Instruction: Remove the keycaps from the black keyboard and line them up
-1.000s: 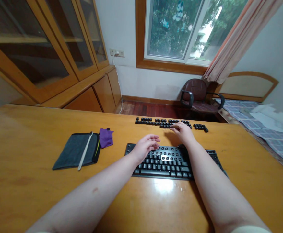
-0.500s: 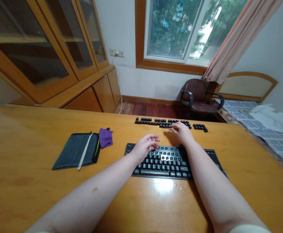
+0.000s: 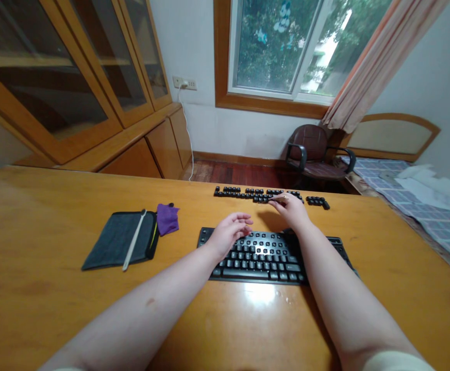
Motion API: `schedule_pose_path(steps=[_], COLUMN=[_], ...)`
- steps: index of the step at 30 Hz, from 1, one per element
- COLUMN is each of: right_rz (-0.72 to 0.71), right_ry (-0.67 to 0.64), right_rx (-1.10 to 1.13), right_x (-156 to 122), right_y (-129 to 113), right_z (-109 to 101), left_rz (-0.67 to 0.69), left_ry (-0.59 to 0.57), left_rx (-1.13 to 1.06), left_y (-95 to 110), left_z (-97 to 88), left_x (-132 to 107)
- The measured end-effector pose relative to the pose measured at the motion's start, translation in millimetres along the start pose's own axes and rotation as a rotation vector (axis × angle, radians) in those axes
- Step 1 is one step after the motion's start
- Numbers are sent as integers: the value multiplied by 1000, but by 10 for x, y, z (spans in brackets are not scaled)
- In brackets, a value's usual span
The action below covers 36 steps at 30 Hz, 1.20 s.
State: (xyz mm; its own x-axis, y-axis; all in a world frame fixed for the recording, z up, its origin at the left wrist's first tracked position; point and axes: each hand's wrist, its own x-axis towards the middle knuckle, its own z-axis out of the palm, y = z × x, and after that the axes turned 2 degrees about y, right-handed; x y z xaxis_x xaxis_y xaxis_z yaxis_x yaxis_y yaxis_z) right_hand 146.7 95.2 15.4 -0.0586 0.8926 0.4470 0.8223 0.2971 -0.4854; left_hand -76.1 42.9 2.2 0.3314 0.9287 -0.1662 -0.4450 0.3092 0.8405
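Observation:
A black keyboard [image 3: 244, 274] lies on the wooden desk. Its lower rows carry keycaps, while the upper rows show bare key stems. Over its upper left part hovers my left hand [image 3: 230, 234], fingers loosely bent and apart, holding nothing. Beyond the keyboard, loose black keycaps [image 3: 244, 195] stand in rows near the desk's far edge. My right hand [image 3: 291, 210] reaches over the keyboard to these rows, its thumb and fingers pinched at a dark keycap [image 3: 267, 201]. The fingers partly hide this keycap, and my right forearm covers part of the keyboard's right side.
Left of the keyboard lies a dark grey zip pouch [image 3: 112, 239] with a pale thin stick [image 3: 134, 241] across it. A purple cloth [image 3: 167, 219] touches the pouch. Past the desk [image 3: 54, 319] stand a brown armchair [image 3: 310, 149] and a glass-fronted cabinet [image 3: 104, 129].
My right hand has shifted very slightly at the keycap rows, its fingertips tilting a little. My left hand stays nearly still above the keyboard.

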Motion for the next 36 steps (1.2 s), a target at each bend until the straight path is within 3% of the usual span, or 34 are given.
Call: schedule_pose_path(steps=[3, 6, 10, 17, 30, 36], right_rz=[3, -96, -215, -148, -212, -156], right_ry=[-114, -386, -620, -696, -808, -945], right_rx=[107, 263, 300, 219, 151, 131], right_x=[0, -31, -94, -141, -147, -138], right_y=[-211, -462, -668, -661, -687, -759], right_z=[-231, -428, -436, -221, -229, -354], left_rz=[128, 288, 423, 441, 465, 451], left_ry=[73, 109, 114, 118, 122, 84], left_rx=[187, 398, 598, 684, 785, 827], left_y=[-30, -74, -93, -90, -96, -105], left_z=[18, 24, -1, -33, -25, -19], left_x=[-45, -98, -137, -110, -88, -91])
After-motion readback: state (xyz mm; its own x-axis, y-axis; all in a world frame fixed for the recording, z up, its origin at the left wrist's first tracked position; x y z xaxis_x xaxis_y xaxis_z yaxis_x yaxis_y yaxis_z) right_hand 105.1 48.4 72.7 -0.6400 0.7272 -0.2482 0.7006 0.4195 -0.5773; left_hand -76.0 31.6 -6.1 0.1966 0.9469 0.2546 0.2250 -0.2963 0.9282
